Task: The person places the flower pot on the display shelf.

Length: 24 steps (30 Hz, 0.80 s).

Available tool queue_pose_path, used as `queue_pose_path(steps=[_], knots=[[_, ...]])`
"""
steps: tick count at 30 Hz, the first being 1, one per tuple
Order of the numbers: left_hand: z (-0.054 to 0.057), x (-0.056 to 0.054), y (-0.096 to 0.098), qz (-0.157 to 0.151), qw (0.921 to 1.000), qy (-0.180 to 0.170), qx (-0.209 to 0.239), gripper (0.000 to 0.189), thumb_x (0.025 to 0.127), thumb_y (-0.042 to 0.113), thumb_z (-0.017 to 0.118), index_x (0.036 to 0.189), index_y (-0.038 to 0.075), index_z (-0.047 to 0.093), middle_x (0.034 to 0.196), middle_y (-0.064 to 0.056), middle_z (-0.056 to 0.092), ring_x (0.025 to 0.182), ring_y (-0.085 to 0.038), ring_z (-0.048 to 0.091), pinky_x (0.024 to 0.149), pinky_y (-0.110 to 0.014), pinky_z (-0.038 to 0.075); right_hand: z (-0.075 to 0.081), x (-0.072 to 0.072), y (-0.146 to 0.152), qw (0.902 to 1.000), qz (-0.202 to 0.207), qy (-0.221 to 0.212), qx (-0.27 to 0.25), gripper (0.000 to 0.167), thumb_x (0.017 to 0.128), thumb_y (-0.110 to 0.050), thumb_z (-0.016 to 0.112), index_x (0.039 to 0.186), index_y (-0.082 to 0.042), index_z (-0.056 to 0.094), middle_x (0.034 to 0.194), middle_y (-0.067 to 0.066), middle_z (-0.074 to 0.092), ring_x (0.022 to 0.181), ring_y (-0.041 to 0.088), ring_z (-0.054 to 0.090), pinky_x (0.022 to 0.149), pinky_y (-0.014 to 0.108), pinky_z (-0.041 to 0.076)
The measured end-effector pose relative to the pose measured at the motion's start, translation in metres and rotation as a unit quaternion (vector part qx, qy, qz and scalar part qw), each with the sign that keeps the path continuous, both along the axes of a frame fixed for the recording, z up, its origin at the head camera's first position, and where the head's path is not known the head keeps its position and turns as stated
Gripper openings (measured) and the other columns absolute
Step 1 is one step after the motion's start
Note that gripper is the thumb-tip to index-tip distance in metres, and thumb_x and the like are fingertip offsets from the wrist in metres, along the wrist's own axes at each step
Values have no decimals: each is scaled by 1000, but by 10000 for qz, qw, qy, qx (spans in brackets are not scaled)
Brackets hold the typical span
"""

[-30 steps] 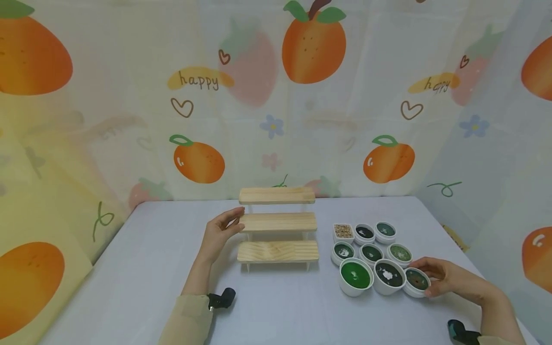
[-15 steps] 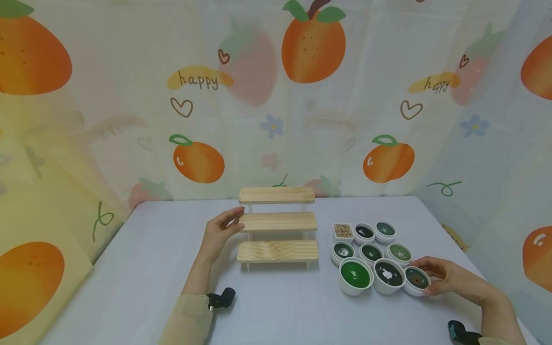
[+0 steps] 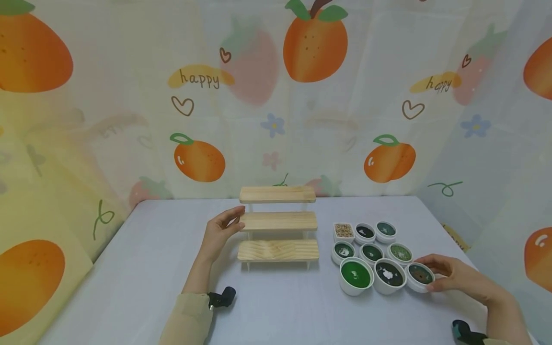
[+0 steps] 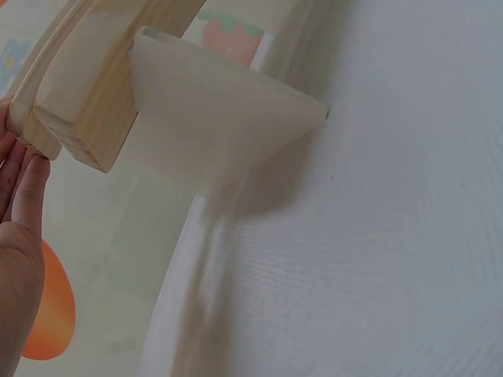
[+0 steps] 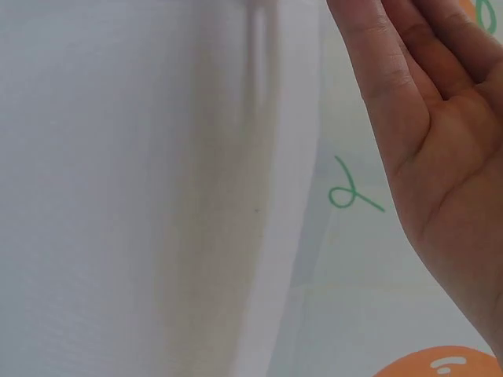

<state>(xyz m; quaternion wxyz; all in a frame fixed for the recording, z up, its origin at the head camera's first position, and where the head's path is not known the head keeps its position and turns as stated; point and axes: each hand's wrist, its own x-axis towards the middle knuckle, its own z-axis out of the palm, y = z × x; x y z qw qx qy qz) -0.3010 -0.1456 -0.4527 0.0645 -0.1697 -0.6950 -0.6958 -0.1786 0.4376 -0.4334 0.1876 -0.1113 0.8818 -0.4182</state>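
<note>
A three-tier wooden display stand (image 3: 278, 221) stands mid-table, its pale boards stepped one above another on whitish supports. My left hand (image 3: 221, 233) grips the left end of the middle board, with thumb and fingers at that end in the left wrist view, where a whitish side support (image 4: 212, 110) shows below the boards. At the right, my right hand (image 3: 453, 275) holds a small white cup (image 3: 420, 275) with a dark green, brown-flecked filling between thumb and fingers. In the right wrist view only the palm and part of the fingers appear; the cup is out of frame.
Left of the held cup stand several white cups with green or dark fillings, including a bright green one (image 3: 355, 275) and a black-and-white one (image 3: 389, 274). A square tub of beige grains (image 3: 343, 232) is at their back left. A fruit-print cloth (image 3: 327, 120) hangs behind the table.
My right hand has shifted slightly right with the small cup, widening its distance from the neighbouring cups. My left hand and the stand have stayed put.
</note>
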Motion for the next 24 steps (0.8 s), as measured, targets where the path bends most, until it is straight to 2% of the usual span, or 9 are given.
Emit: queue_pose_path(steps=[7, 8, 13, 17, 21, 24], knots=[[0, -1, -1, -20, 10000, -33, 13, 49, 86, 0, 72, 132, -8, 56, 140, -29, 54, 117, 8, 59, 107, -13, 48, 16, -3, -2, 9994, -227, 66, 269, 50, 90, -23, 66, 135, -4, 52, 115, -28, 60, 103, -17, 49, 86, 37, 52], [0, 0, 0, -14, 10000, -42, 18, 49, 86, 0, 72, 132, -8, 56, 140, -29, 54, 117, 8, 59, 107, -13, 48, 18, -3, -2, 9992, -243, 127, 306, 51, 90, -23, 66, 135, -4, 52, 115, -28, 60, 103, -18, 49, 86, 38, 52], [-1, 0, -2, 89, 9999, -55, 12, 48, 86, 1, 73, 131, -6, 58, 140, -32, 53, 117, 7, 60, 107, -13, 49, 31, -9, -7, 9982, -364, 315, 356, 52, 91, -26, 67, 136, -6, 52, 115, -28, 59, 102, -19, 47, 84, 32, 53], [-1, 0, -2, 20, 10000, -33, 15, 48, 87, 2, 72, 132, -6, 57, 140, -31, 53, 118, 6, 59, 107, -13, 48, 40, -14, -13, 9959, -384, 636, 512, 48, 91, -26, 66, 134, -8, 54, 115, -26, 61, 103, -20, 47, 79, 20, 52], [0, 0, 0, -28, 9999, -16, 117, 47, 86, 0, 72, 131, -7, 58, 139, -30, 54, 118, 6, 60, 108, -13, 48, 48, -19, -23, 9926, -366, 944, 667, 46, 90, -25, 70, 132, -11, 57, 116, -25, 63, 104, -21, 48, 78, 15, 49], [0, 0, 1, 8, 9999, -36, 129, 47, 86, 0, 72, 130, -7, 58, 136, -17, 62, 118, 6, 60, 108, -13, 49, 53, -24, -33, 9898, -356, 1132, 784, 46, 88, -27, 72, 130, -14, 59, 118, -18, 67, 105, -22, 49, 80, 15, 49]])
